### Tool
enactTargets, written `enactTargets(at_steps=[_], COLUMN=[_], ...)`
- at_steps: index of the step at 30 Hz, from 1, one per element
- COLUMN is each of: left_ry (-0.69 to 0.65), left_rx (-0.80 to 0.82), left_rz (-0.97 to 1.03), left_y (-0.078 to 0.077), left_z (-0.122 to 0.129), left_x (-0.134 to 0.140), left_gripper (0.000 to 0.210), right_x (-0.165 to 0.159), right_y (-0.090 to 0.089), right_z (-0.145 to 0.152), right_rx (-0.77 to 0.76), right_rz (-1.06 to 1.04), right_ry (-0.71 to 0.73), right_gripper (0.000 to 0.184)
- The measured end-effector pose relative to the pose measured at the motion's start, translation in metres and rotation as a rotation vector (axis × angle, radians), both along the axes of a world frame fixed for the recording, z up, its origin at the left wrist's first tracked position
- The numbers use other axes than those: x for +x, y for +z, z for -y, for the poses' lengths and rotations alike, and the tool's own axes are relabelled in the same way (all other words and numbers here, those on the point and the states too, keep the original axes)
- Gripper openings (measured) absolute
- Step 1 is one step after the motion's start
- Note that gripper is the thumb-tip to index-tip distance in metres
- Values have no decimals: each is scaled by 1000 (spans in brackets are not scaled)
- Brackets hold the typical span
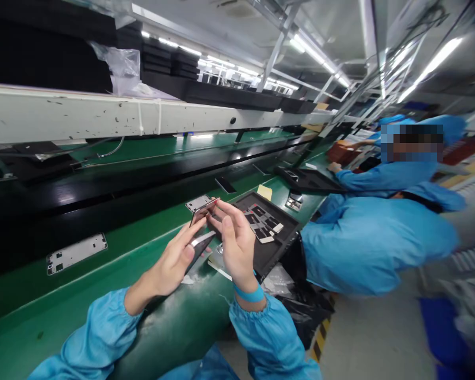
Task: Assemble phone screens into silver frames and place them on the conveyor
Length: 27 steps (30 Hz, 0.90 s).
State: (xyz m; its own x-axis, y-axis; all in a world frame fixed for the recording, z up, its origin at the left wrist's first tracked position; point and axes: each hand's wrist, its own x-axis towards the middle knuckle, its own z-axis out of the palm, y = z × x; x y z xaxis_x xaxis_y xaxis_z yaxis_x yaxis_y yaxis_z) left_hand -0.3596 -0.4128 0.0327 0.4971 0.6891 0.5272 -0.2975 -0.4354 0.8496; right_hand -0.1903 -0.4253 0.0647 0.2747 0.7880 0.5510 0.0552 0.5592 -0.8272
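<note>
My left hand (172, 264) is closed, with a dark phone part with a pale edge (201, 240) between thumb and palm. Just above it, a thin, shiny phone panel (201, 212) stands tilted on edge. The fingers of my right hand (237, 240) pinch the panel's upper right edge, while my left fingertips touch its lower side. A blue band circles my right wrist. Behind the panel lies a white phone frame (196, 202). Below my right hand, a pale flat piece (220, 268) is partly hidden.
At the right, a black tray (283, 248) holds several phone parts. Another white frame (77, 254) lies on the green bench (35, 316) at the left, and a dark panel (225, 184) farther back. Co-workers in blue (372, 243) sit at the right. A white shelf beam (63, 113) runs above.
</note>
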Motion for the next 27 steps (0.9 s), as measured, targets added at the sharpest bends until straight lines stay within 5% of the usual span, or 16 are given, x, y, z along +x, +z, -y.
enactTargets(at_steps=[4,10,13,16,18,21,27], left_ry=[115,149,297,371,292,117,-36], left_rx=[404,564,369,-21,-241,-472,-672], left_rz=[-185,-202,-95,147,308,439,478], left_y=[-2,14,18,22,29,43,58], left_z=[-6,-7,-16,-25,-28,-27,-18], left_x=[-1,-11,-21,-32,-38,-45,-50], left_gripper=[71,71,64,73,82,88,88], right_x=[-11,-7,-3,-8,-15,-27,-31], right_y=[1,10,-16,-72,-111,-153,-168], right_z=[-7,-10,-16,-30,-42,-53,-49], right_rx=[27,115,92,-204,-410,-495,-518], right_rz=[-153,-110,1,341,567,678,798], right_ry=[-5,18,28,40,72,90,57], right_gripper=[34,28,27,25,23,22,9])
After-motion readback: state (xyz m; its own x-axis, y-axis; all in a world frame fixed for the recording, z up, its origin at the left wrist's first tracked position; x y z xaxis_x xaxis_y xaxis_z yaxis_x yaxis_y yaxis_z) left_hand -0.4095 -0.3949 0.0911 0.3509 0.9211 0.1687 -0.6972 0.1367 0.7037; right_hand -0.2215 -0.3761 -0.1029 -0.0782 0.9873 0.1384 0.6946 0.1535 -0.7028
